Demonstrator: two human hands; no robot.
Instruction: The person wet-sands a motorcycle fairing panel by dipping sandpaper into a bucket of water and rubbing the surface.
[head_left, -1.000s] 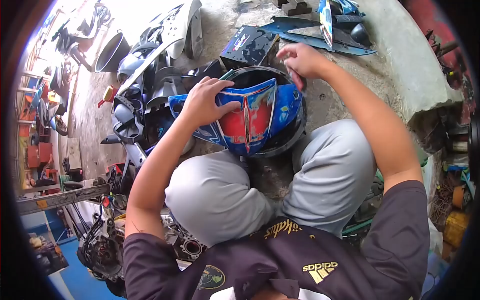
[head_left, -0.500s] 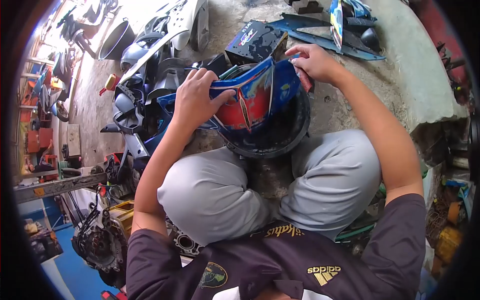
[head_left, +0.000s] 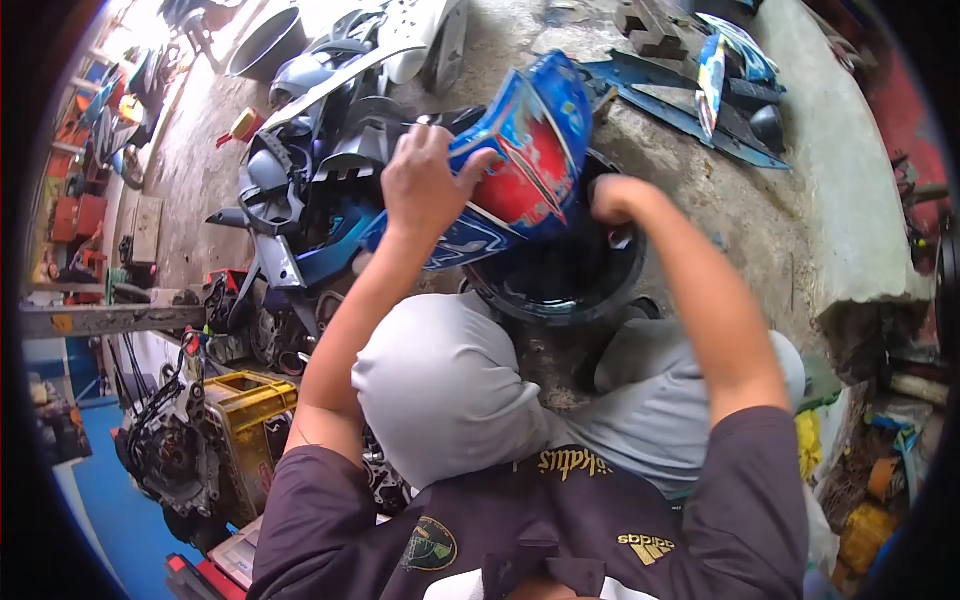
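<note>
Blue and red glossy paint, worn to bare grey and pale patches in places, covers a curved panel [head_left: 530,165] held tilted above a round black basin [head_left: 555,308], its right end raised and its lower left end hanging past the basin's rim. The person's left hand [head_left: 425,180] steadies it by the upper edge: the thumb lies on the painted face, the fingers go over the edge, and the grip is narrow around the panel.

The right hand [head_left: 615,200] is curled at the basin's right side, just beside the panel and blurred. A small reddish and pale thing shows near its fingers, but whether the grip holds it I cannot tell.

The basin sits on a rough concrete floor [head_left: 700,215] in front of the person's bent knees in light grey trousers [head_left: 430,380]. A dark short-sleeved shirt [head_left: 560,520] with gold lettering fills the lower part of the view. Left of the panel lies a heap of grey and black plastic parts [head_left: 270,180]; a dark bucket [head_left: 268,45] stands beyond. At upper right, near a concrete ledge [head_left: 830,190], are more blue panels [head_left: 690,120]. At lower left are a yellow crate [head_left: 245,395] and a grimy metal engine part [head_left: 165,450].
</note>
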